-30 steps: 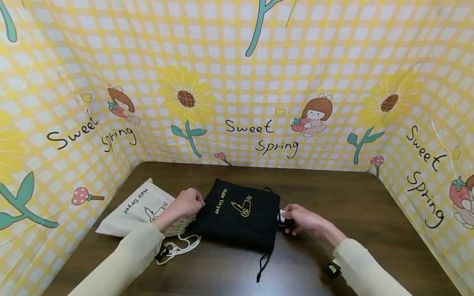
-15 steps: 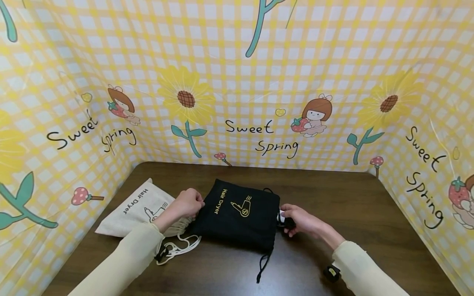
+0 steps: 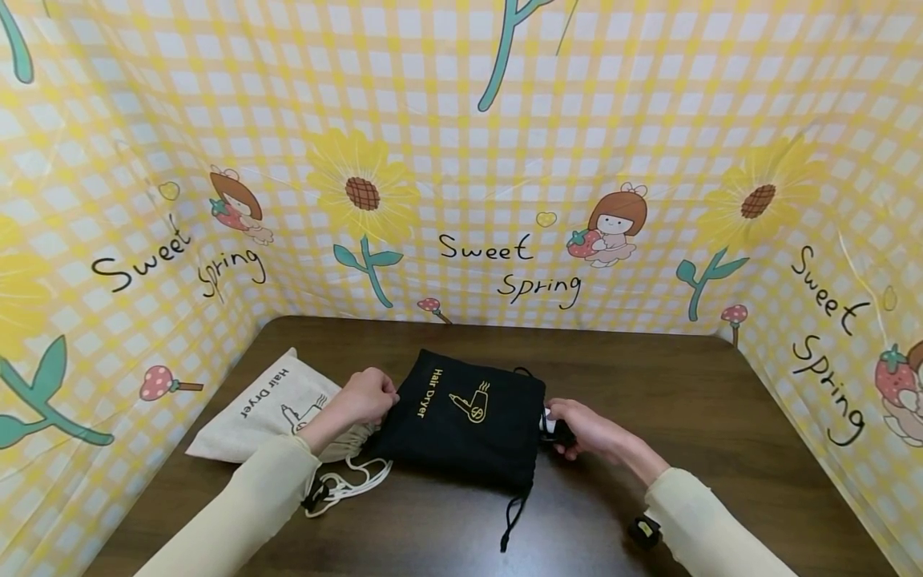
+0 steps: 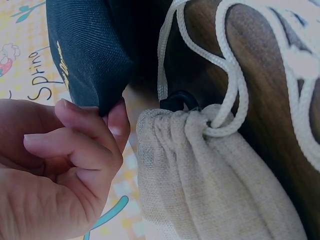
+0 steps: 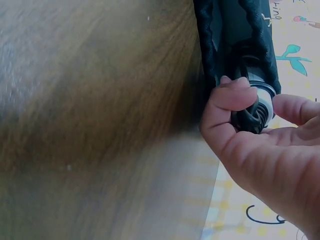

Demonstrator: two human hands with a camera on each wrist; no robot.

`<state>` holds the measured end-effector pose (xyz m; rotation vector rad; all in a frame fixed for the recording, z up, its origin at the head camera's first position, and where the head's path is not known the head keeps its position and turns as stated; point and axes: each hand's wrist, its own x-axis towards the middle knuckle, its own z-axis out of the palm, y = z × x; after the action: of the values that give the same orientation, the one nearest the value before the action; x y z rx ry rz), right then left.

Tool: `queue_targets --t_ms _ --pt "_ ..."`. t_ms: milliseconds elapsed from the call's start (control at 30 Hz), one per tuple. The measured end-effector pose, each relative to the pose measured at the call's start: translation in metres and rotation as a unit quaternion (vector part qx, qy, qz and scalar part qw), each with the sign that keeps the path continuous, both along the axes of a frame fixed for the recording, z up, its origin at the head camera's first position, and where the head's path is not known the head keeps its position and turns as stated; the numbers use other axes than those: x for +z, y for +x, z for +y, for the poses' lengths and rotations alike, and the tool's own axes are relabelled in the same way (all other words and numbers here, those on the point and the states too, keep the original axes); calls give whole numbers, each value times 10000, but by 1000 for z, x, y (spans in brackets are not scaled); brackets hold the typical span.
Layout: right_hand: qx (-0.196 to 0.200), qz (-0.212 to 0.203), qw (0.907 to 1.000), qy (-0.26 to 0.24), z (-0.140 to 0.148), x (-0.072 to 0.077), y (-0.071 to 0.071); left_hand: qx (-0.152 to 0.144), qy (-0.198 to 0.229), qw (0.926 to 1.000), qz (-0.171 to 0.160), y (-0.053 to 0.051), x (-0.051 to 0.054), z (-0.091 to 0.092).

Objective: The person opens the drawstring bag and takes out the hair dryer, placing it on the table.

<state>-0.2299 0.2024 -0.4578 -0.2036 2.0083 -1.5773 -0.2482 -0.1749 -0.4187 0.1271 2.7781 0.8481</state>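
A black drawstring bag (image 3: 461, 425), printed "Hair Dryer" in gold, lies at the middle of the table with its mouth to the right. My left hand (image 3: 364, 394) pinches the bag's left corner between thumb and finger, seen closely in the left wrist view. From the open mouth sticks the white end of what looks like a hair dryer (image 5: 267, 95), with black cord bunched against it. Around that end and cord curl the fingers of my right hand (image 3: 587, 427). The rest of the dryer is hidden inside the bag.
A beige drawstring bag (image 3: 263, 401), also printed "Hair Dryer", lies at the left, partly behind my left forearm. Its white cords (image 3: 360, 483) trail on the brown table (image 3: 649, 361). Yellow checked cloth (image 3: 461, 160) walls the back and sides.
My left hand and both bags stay where they were. The right hand shifts only very slightly at the bag's mouth.
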Motion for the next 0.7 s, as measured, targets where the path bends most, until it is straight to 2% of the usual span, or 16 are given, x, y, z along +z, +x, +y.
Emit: queue_targets --t_ms 700 --pt "435 271 9973 -534 8 -5 -2 51 2 10000 -25 1 -2 -1"
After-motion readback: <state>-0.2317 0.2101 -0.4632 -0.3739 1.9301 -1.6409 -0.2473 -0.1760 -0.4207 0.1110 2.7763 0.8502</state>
